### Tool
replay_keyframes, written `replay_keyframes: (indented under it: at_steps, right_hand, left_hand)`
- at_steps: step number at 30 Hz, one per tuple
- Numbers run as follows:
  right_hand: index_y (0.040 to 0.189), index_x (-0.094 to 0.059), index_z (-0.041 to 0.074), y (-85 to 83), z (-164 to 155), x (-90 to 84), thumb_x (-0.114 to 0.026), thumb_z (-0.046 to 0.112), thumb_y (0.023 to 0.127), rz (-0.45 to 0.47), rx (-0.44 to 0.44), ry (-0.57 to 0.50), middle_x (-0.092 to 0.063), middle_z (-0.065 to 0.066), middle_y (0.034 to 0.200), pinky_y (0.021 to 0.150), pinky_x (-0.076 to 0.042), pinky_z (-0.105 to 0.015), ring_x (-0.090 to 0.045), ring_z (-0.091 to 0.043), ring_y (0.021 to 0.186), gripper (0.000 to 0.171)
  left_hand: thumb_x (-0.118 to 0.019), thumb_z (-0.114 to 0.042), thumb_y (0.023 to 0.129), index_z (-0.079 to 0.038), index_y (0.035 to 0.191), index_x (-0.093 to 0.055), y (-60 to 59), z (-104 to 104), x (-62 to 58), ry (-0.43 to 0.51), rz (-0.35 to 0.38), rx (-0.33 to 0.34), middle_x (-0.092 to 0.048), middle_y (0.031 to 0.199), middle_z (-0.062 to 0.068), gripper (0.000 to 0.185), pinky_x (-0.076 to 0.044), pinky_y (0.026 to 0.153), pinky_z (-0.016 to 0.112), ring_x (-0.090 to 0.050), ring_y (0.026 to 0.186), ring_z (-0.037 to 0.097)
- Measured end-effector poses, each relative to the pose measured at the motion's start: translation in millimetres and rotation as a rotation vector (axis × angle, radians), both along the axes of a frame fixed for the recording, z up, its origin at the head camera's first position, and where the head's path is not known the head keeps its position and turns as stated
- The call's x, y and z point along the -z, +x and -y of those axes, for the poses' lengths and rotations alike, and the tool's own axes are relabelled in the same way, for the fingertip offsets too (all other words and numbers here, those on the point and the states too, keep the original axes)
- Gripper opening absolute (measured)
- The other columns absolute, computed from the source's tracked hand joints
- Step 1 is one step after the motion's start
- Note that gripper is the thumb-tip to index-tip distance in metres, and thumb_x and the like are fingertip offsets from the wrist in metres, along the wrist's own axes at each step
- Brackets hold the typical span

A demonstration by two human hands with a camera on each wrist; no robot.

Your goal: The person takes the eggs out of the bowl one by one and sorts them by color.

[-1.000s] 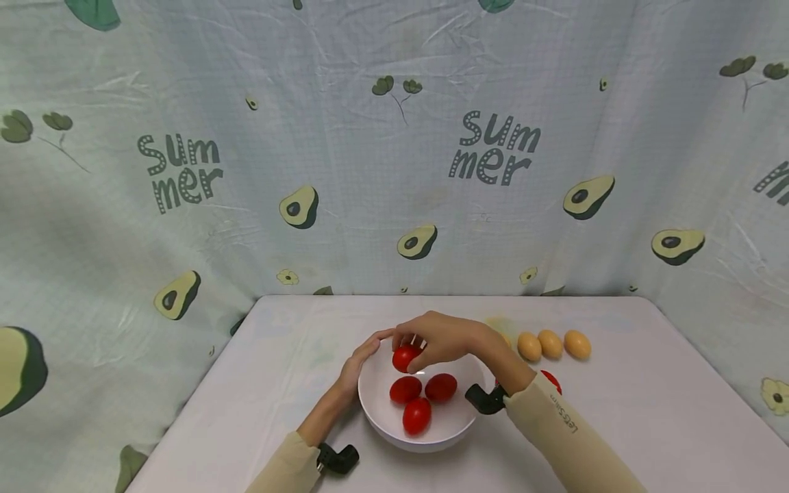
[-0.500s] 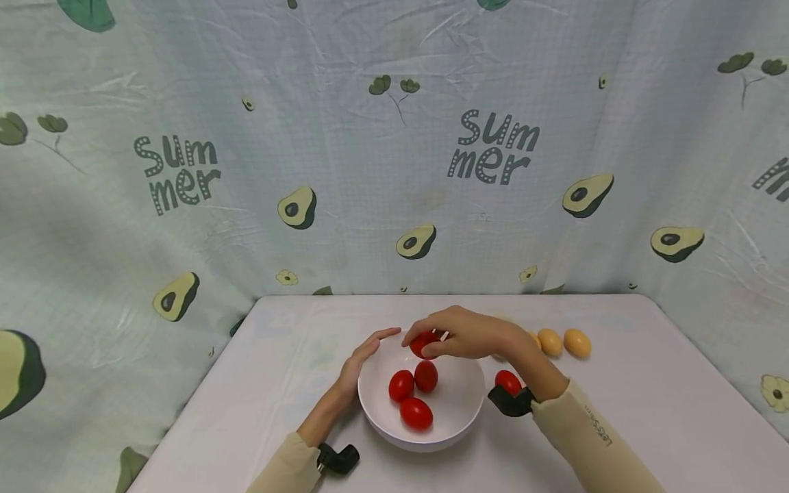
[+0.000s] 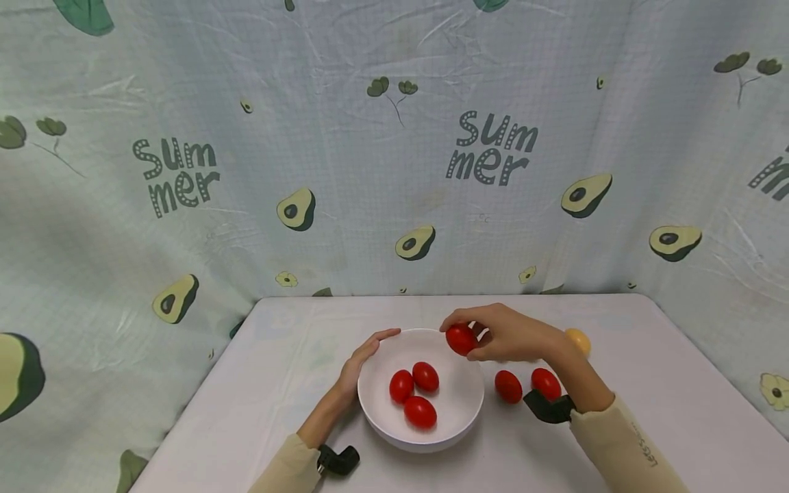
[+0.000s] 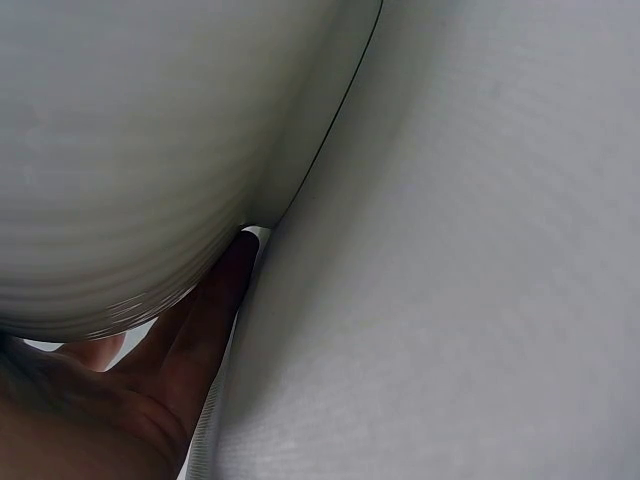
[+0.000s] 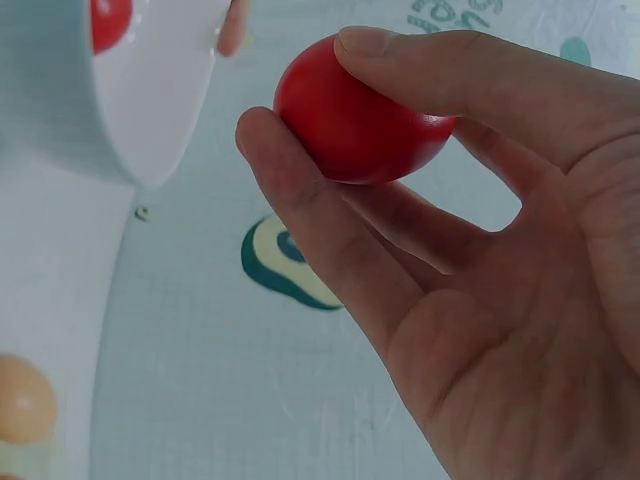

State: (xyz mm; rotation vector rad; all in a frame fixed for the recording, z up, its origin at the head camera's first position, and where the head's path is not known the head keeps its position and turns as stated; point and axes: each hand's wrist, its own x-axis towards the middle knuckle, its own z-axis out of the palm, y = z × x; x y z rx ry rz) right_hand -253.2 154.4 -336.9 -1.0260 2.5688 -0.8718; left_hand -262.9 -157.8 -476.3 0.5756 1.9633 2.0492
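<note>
A white bowl (image 3: 459,414) stands at the table's near middle with three red tomatoes (image 3: 414,392) in it. My right hand (image 3: 502,334) hovers over the bowl's far right rim and pinches a fourth red tomato (image 3: 461,339) between thumb and fingers; the right wrist view shows this tomato (image 5: 352,112) close up beside the bowl's rim (image 5: 160,90). My left hand (image 3: 364,357) rests with straight fingers against the bowl's left outer wall (image 4: 140,170). Two more red tomatoes (image 3: 508,385) lie on the table right of the bowl.
A tan egg (image 3: 578,340) shows behind my right wrist, and one egg (image 5: 22,400) appears in the right wrist view. The table (image 3: 666,411) wears a pale cloth. An avocado-print curtain (image 3: 394,150) hangs behind and on both sides.
My right hand has lifted a tomato out of the bowl and carried it rightward past the rim, leaving three inside. The left hand has stayed against the bowl.
</note>
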Motion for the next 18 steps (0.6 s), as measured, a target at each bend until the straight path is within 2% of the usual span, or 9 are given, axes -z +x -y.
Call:
replay_keyframes:
  at_steps: [11,14,18]
  right_hand:
    - [0.132,-0.063,0.024,6.8,-44,4.3,-0.079,0.02,0.089,-0.053,0.095,-0.033,-0.069,-0.003,0.124,0.086,-0.063,-0.032,-0.069,-0.022,0.108,0.046]
    - [0.13,-0.063,0.023,7.5,-54,7.6,-0.081,0.023,0.088,-0.066,0.102,-0.051,-0.069,-0.003,0.123,0.086,-0.063,-0.03,-0.067,-0.023,0.11,0.045]
    - [0.13,-0.064,0.021,8.3,-68,12.3,-0.081,0.02,0.088,-0.063,0.124,-0.069,-0.068,-0.005,0.125,0.085,-0.062,-0.028,-0.064,-0.024,0.111,0.045]
  left_hand:
    - [-0.015,-0.03,0.112,-0.013,0.159,-0.037,-0.6,0,1.0,0.0,0.0,0.001,-0.037,0.165,0.011,0.055,-0.047,0.11,0.02,-0.047,0.145,0.025]
    - [-0.015,-0.031,0.112,-0.013,0.159,-0.037,-1.4,0,1.8,-0.003,0.002,0.002,-0.037,0.165,0.011,0.055,-0.047,0.11,0.02,-0.048,0.144,0.025]
    - [-0.015,-0.031,0.112,-0.013,0.159,-0.037,-1.3,0,1.9,-0.008,0.004,-0.004,-0.037,0.165,0.011,0.055,-0.047,0.11,0.02,-0.048,0.144,0.025]
